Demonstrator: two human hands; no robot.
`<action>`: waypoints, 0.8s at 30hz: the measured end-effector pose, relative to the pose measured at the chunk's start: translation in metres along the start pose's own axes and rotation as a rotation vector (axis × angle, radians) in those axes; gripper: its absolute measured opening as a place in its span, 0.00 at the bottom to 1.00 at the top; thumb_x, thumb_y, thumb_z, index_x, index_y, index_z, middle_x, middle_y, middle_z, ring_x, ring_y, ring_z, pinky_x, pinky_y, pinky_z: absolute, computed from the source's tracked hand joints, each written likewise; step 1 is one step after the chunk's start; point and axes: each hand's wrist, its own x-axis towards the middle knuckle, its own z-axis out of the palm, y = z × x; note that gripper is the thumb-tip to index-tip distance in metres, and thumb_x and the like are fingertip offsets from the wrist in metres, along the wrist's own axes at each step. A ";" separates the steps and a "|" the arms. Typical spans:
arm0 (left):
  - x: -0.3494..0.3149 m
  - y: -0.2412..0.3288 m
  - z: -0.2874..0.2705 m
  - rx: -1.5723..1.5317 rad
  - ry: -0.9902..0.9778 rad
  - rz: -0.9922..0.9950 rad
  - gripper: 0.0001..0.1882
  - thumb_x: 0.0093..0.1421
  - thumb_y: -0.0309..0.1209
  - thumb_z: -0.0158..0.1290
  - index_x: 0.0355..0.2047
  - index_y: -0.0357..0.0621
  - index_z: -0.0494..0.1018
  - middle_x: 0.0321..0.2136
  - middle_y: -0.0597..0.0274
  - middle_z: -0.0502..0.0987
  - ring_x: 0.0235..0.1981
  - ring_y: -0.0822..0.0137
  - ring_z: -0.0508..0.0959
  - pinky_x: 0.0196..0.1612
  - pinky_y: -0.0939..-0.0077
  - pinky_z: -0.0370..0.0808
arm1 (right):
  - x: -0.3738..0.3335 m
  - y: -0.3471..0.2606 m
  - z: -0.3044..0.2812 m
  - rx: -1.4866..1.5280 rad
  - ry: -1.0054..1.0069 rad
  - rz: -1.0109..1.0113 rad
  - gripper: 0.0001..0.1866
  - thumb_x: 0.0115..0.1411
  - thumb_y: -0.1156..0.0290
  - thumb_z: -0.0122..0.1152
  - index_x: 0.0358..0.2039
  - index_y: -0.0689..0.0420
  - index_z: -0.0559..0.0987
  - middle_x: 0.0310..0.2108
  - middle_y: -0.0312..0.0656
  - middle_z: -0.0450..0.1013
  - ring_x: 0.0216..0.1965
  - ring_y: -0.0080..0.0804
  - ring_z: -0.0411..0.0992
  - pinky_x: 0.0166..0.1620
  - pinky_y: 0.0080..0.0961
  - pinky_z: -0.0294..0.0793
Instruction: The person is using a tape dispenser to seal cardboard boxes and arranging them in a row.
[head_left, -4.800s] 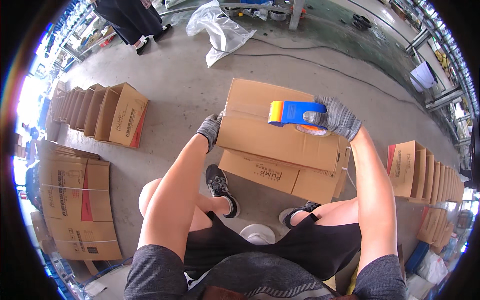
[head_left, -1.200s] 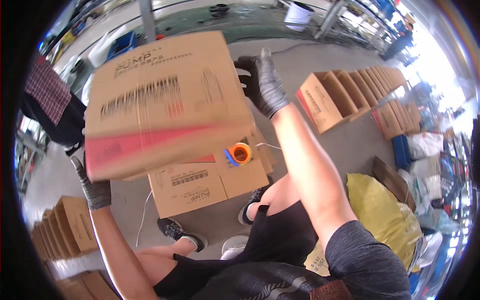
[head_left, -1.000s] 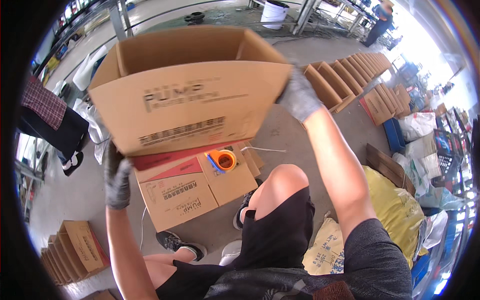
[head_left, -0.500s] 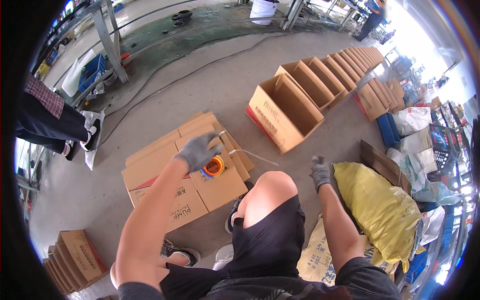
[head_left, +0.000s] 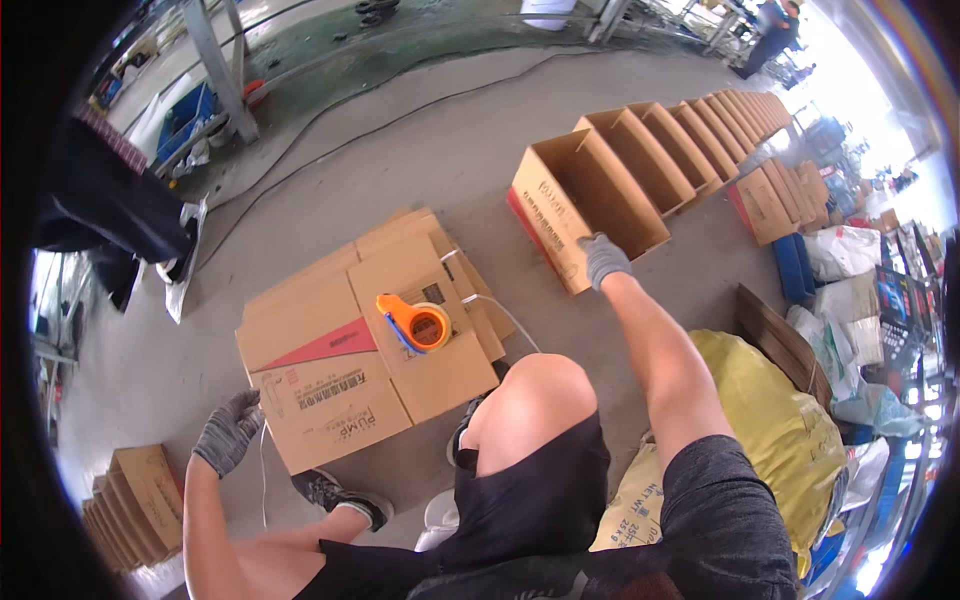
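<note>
Right hand (head_left: 606, 264) at the near rim of the open box (head_left: 548, 215), fingers bent over the upper edge of the printed panel. Whether it gripped the board or only pressed on it, could not tell. The box stood open side up on the floor (head_left: 400, 170), at the near end of the row (head_left: 665, 155) and roughly in line with it. Contact with its neighbour unclear.

Left hand (head_left: 228, 434) low by the near left corner of the flat boxes (head_left: 425, 382), fingers half curled; pinch or bare touch, could not tell.

Handling, in my judgement: an open rim was likely to bow under a hard push, so force was better put near a corner, where two walls braced each other, and kept low and level so the box slid rather than tipped. Sides were best held parallel to the neighbour's; a skewed box could have caught its edge.

Tape dispenser (head_left: 428, 330) lay on the flat boxes, roll hole facing up. A tug from the left hand could have shifted it; light contact there seemed wiser. White strap (head_left: 510, 315) trailed beside the pile, worth keeping clear of the foot.
</note>
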 end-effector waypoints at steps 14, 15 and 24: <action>0.122 -0.271 0.031 0.456 0.189 -0.299 0.31 0.64 0.42 0.44 0.61 0.33 0.62 0.60 0.40 0.65 0.61 0.48 0.67 0.64 0.63 0.63 | -0.111 -0.214 -0.070 -0.324 -0.433 -0.964 0.25 0.59 0.63 0.55 0.58 0.55 0.71 0.48 0.57 0.74 0.49 0.55 0.72 0.54 0.41 0.71; 0.066 -0.358 -0.012 0.609 0.323 -0.324 0.29 0.63 0.39 0.45 0.59 0.31 0.63 0.59 0.39 0.67 0.61 0.48 0.67 0.63 0.64 0.63 | -0.143 -0.259 -0.050 -0.313 -0.536 -1.134 0.28 0.60 0.62 0.55 0.61 0.53 0.68 0.49 0.57 0.73 0.50 0.54 0.72 0.54 0.41 0.71; 0.131 -0.230 0.071 -0.404 0.393 -0.335 0.23 0.64 0.32 0.50 0.58 0.35 0.67 0.52 0.49 0.75 0.50 0.59 0.76 0.54 0.71 0.71 | -0.188 -0.249 0.114 -0.506 -0.534 -0.846 0.28 0.59 0.71 0.54 0.62 0.45 0.68 0.48 0.52 0.75 0.46 0.48 0.75 0.50 0.40 0.75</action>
